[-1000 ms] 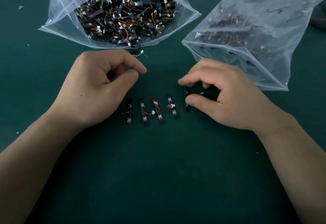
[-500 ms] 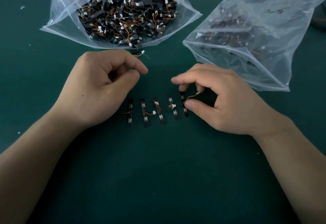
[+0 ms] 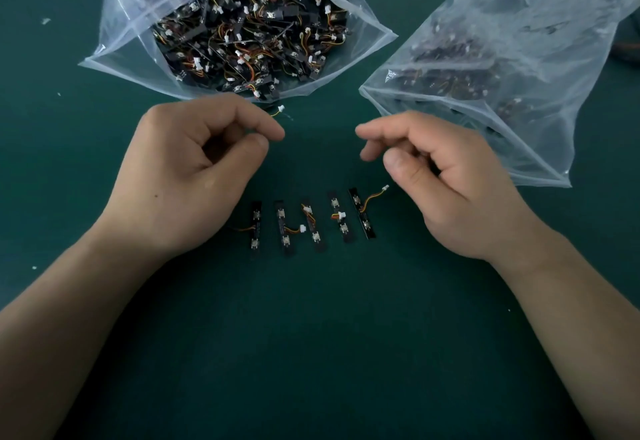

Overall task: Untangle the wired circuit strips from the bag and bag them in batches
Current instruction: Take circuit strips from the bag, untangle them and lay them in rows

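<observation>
Several black circuit strips lie side by side in a row [image 3: 313, 223] on the green mat, each with a short orange wire and white plug. The rightmost strip [image 3: 362, 213] lies free, its wire curling toward my right hand [image 3: 450, 180], which hovers just above and right of it with loosely curled, empty fingers. My left hand [image 3: 187, 176] rests left of the row, fingers curled in and thumb near the forefinger, with nothing visible inside. An open clear bag [image 3: 239, 34] full of tangled strips lies behind my left hand.
A second clear bag [image 3: 502, 59] holding strips lies at the back right, its mouth toward my right hand. One loose wire with a white plug [image 3: 278, 110] lies just below the open bag's lip. The green mat [image 3: 311, 353] spreads out in front of the row.
My right hand let go of the rightmost strip, which now lies at the end of the row, and lifted up and to the right. My left hand barely moved.
</observation>
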Demonstrator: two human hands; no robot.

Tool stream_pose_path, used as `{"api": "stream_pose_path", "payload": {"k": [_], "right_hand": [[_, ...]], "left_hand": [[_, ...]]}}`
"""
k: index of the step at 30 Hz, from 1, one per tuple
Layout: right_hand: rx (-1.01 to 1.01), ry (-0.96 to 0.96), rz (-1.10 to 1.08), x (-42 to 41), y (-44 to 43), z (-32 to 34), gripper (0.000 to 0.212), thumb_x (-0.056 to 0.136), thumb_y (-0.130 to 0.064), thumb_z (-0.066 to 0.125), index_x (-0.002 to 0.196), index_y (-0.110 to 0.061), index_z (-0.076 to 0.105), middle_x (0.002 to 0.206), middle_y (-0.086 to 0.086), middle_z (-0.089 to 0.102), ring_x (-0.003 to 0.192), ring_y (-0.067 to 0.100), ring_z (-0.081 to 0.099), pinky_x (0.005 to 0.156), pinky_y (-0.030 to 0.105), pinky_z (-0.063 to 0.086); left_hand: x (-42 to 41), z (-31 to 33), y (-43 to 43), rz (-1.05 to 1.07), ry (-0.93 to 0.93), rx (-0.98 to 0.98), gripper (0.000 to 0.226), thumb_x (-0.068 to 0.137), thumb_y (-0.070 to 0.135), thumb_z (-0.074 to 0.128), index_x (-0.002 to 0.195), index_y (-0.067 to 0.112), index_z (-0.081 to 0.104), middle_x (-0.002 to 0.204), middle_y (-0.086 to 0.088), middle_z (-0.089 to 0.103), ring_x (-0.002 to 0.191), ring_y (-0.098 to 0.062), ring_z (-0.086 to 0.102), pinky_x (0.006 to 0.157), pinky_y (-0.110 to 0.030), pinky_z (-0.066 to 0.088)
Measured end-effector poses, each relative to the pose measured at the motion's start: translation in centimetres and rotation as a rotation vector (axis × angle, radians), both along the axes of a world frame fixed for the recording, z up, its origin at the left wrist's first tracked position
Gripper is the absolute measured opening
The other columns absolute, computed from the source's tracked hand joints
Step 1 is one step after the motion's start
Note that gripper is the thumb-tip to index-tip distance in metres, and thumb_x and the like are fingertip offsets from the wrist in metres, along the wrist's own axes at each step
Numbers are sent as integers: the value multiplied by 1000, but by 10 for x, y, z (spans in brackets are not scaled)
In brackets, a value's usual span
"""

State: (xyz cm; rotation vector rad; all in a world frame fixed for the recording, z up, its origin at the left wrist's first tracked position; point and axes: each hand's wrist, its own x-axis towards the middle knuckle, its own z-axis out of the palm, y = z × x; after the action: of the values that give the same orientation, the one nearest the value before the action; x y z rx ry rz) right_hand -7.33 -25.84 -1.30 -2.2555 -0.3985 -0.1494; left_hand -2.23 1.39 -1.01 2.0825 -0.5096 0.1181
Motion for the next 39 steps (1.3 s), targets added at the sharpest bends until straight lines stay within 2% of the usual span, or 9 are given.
{"api": "stream_pose_path", "payload": {"k": [4,7,11,15,19,24,31,36,39], "right_hand": [[-36,-33,-19,0,2,1,29,106,-9,52,130,-12,67,106,-4,72,89,-6,62,81,7,41],[-53,-74,-28,4,2,5,29,107,-8,48,126,-11,69,108,-4,73,95,-2,64,86,13,43],[-145,-166,-22,22,6,15,31,108,-8,44,125,-10,71,108,-4,73,108,9,66,97,28,48],[-139,5,27,46,11,27,32,110,-16,44,129,-20,69,116,-14,72,112,-1,64,96,18,49],[-131,85,86,69,15,29,30,109,-20,46,129,-24,69,115,-16,72,107,1,66,92,21,51],[-98,86,59,90,25,19,26,108,-22,53,130,-24,67,100,-15,72,87,3,68,76,17,50],[-272,-13,78,100,37,3,36,100,-30,62,136,-31,62,85,-17,63,69,-7,56,64,20,37],[-329,-48,87,98,38,3,41,96,-45,65,135,-33,61,85,-13,63,70,-5,53,63,23,41],[-322,-56,88,98,39,4,38,95,-50,66,128,-33,65,84,-13,62,70,-3,52,62,26,42]], "left_hand": [[1,1,-1,66,-73,25,20,96,12,65,97,29,76,75,1,64,66,-19,54,58,-23,41],[4,0,0,110,-142,64,21,95,8,63,98,23,77,95,15,63,84,-6,57,77,-19,44],[8,1,1,114,-233,120,21,94,8,63,99,24,76,110,11,66,110,-14,62,100,-22,44],[24,13,5,70,-321,262,22,95,12,61,109,17,77,118,2,69,115,-24,61,105,-23,41],[42,24,-3,108,-301,549,40,95,27,54,131,14,68,131,-9,65,124,-40,56,111,-55,41],[45,19,-5,228,-273,740,29,100,27,57,122,18,72,121,-8,68,117,-41,57,105,-54,34],[49,-1,-6,246,-229,479,8,98,27,66,102,26,72,103,6,65,103,-26,60,93,-36,26],[52,-3,-3,151,-198,303,11,96,31,65,98,28,74,97,15,67,93,-17,66,102,-54,47],[50,-3,-4,113,-222,306,7,97,32,67,99,32,73,97,23,63,96,-12,62,100,-41,36]]}}
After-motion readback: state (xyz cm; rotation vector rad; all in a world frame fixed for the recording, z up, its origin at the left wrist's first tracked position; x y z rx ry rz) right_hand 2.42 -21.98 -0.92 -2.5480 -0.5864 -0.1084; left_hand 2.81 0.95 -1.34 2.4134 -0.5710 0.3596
